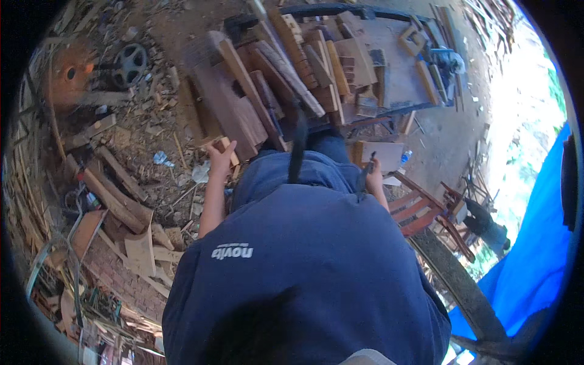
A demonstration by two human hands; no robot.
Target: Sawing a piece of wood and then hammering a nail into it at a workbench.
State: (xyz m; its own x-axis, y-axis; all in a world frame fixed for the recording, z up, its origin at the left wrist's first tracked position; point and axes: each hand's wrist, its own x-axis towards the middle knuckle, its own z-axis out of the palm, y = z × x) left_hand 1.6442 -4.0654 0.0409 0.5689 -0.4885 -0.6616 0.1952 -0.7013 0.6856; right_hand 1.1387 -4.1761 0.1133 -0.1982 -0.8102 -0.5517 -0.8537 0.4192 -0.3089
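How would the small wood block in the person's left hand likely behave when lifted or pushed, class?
The wood block looks stiff, being solid timber. It is probably light, since the left hand alone grips it. With flat faces, it would likely slide rather than roll.

place: looks to me like an outdoor woodworking yard
giveaway: cut wood blocks point(292, 67) heaped up
around the heap: offcuts and scraps point(131, 201) all over the dirt

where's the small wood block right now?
Head view, left of centre: the small wood block is in the left hand, raised beside the pile of wooden pieces, above the scrap-strewn ground.
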